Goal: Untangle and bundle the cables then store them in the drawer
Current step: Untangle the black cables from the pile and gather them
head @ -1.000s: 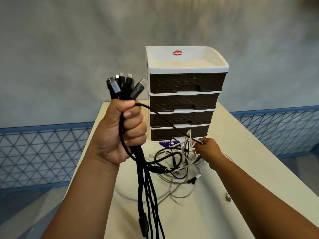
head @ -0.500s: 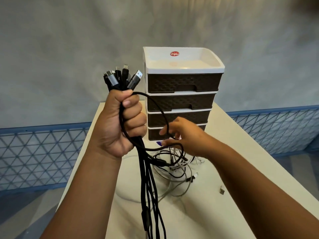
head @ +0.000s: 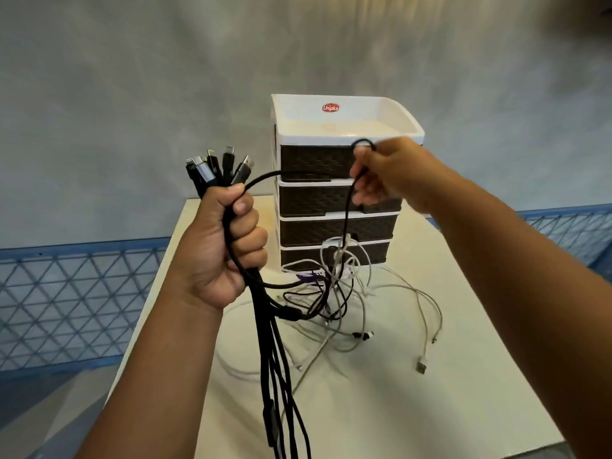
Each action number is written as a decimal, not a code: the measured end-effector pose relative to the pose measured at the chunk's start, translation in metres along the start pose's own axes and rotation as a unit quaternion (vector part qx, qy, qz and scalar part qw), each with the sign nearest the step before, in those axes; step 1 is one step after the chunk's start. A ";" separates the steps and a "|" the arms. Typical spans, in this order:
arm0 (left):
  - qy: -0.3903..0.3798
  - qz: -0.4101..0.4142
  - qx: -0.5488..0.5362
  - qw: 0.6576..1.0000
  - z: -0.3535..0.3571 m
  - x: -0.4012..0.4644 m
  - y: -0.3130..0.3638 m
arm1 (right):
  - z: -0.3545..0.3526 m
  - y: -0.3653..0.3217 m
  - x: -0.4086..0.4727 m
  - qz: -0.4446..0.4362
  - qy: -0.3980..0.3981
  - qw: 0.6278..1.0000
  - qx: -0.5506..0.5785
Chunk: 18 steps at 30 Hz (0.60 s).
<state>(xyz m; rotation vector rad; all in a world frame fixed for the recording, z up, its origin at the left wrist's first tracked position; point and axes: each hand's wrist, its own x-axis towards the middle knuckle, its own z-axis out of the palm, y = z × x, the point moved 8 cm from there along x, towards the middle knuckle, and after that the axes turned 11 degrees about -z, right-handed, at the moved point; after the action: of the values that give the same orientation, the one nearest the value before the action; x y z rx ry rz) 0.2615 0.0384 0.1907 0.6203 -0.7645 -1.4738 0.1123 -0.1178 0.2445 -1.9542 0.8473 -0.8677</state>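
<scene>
My left hand grips a bundle of black cables, raised above the table's left side. Their plugs stick up above my fist and the cords hang down past the table edge. My right hand holds one black cable up in front of the top drawers. This cable loops from my left fist to my right hand, then drops into a tangle of white and black cables on the table. The drawer unit has four dark drawers, all closed.
The white table carries the drawer unit at its far end. A loose white USB plug lies to the right of the tangle. Blue lattice railing runs behind the table on both sides, under a grey wall.
My right hand left the tangle near the bottom drawer, took hold of the black cable loop and lifted it up to the height of the top drawers. My left hand stayed put.
</scene>
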 end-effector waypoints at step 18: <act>0.127 -0.035 0.091 0.987 -0.005 0.024 -0.048 | 0.042 -0.119 -0.043 -0.348 -0.042 0.904 0.244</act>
<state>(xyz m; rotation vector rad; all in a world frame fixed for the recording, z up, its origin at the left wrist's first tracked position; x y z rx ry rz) 0.2340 0.0134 0.1517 0.9642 -0.6869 -1.3644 0.1518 -0.0139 0.3186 -1.8104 -0.1660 -1.2430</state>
